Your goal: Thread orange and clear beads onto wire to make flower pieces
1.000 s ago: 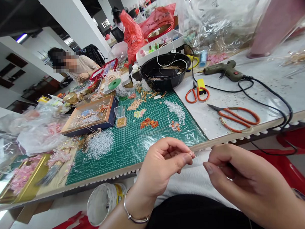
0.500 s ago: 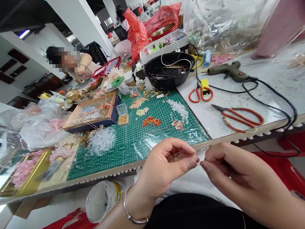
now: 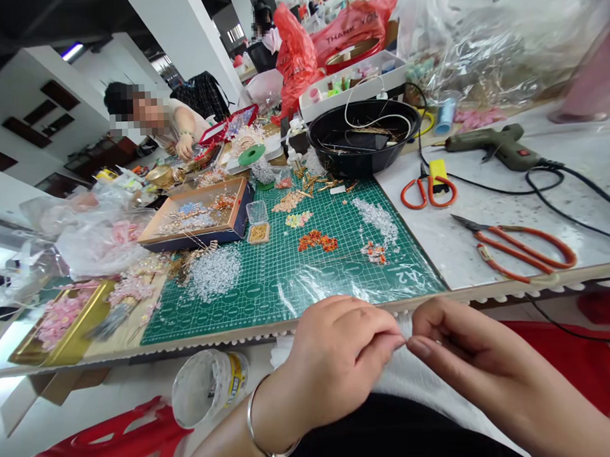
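Observation:
My left hand (image 3: 342, 360) is closed in a pinch in front of the table edge, a bracelet (image 3: 256, 423) round its wrist. Facing it, almost fingertip to fingertip, my right hand (image 3: 469, 356) is pinched too. Whatever lies between the fingertips is too small to make out. Beyond my hands is a green cutting mat (image 3: 267, 290). On it lie clear beads (image 3: 211, 272), orange-red pieces (image 3: 317, 241), a small orange-and-clear cluster (image 3: 374, 253), pale yellow flowers (image 3: 298, 219) and an open little box of gold beads (image 3: 258, 233).
Orange-handled pliers (image 3: 520, 247), small scissors (image 3: 428, 191) and a glue gun (image 3: 492, 145) lie at the right. A black bowl (image 3: 342, 160) stands behind the mat, a shallow box (image 3: 199, 215) at its left. Below the edge is a white bucket (image 3: 203, 392). A co-worker (image 3: 181, 119) sits across.
My left hand has rolled so its back faces up, its fingers closing tighter. My right hand stays pinched beside it. The view has shifted a little left; the co-worker's arm has lowered.

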`<state>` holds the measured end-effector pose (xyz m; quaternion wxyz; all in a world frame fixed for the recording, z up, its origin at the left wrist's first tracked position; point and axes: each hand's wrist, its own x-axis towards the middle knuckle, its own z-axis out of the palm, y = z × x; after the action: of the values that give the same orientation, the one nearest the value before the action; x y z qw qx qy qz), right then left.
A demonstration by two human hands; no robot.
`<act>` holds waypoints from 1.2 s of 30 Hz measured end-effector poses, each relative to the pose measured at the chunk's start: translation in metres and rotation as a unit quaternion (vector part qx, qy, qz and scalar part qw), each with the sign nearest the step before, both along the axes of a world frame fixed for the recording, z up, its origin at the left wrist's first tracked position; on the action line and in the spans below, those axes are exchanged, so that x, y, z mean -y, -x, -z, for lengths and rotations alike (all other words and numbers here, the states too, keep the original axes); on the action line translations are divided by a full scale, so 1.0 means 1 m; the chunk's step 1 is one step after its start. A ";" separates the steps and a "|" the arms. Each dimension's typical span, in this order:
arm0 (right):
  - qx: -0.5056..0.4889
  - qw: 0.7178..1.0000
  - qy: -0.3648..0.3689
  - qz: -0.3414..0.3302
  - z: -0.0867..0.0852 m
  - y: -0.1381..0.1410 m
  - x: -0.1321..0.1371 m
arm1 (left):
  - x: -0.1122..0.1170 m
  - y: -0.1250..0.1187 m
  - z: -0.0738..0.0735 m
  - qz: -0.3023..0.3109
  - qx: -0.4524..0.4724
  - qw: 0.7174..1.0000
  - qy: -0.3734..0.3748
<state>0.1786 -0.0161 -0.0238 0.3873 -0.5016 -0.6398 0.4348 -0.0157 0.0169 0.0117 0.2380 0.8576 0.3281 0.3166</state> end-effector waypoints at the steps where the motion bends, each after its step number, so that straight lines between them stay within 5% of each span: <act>1: 0.006 1.000 -0.005 0.006 0.000 0.000 0.000 | -0.006 0.005 0.000 -0.010 -0.008 1.000 0.012; 4: 0.026 1.000 0.008 0.016 0.003 -0.002 0.002 | -0.037 0.030 0.004 -0.148 -0.077 0.985 0.040; 6: 0.039 0.999 0.019 0.012 0.006 -0.003 0.003 | -0.065 0.050 0.013 -0.287 -0.154 0.944 0.047; 7: 0.044 0.999 0.021 0.009 0.007 -0.003 0.004 | -0.079 0.059 0.019 -0.305 -0.172 0.935 0.049; 13: 0.069 0.997 0.007 -0.030 0.009 -0.002 0.002 | -0.120 0.076 0.048 -0.287 -0.194 0.935 0.071; 18: 0.070 0.997 -0.006 -0.005 0.013 -0.002 0.005 | -0.124 0.077 0.049 -0.294 -0.118 0.942 0.111; 21: 0.064 0.997 -0.030 0.016 0.014 -0.002 0.005 | -0.115 0.077 0.040 -0.302 -0.030 0.939 0.161; 25: 0.073 0.991 -0.109 0.041 0.003 0.003 0.000 | -0.074 0.052 0.023 -0.248 0.120 0.922 0.271; 27: 0.085 0.982 -0.163 0.047 -0.007 0.007 -0.003 | -0.048 0.031 0.016 -0.150 0.313 0.817 0.461; 30: 0.095 0.968 -0.230 0.045 -0.021 0.014 -0.006 | -0.019 0.004 0.011 -0.068 0.428 0.675 0.597; 32: 0.089 0.965 -0.245 0.043 -0.027 0.016 -0.007 | -0.009 -0.006 0.009 -0.050 0.444 0.641 0.625; 36: 0.087 0.966 -0.240 0.045 -0.030 0.018 -0.004 | -0.004 -0.011 0.006 -0.043 0.450 0.629 0.633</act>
<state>0.1609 -0.0119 0.0059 0.4581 -0.4584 -0.7334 0.2053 -0.0050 0.0204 0.0058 0.8262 0.2318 0.3369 0.3875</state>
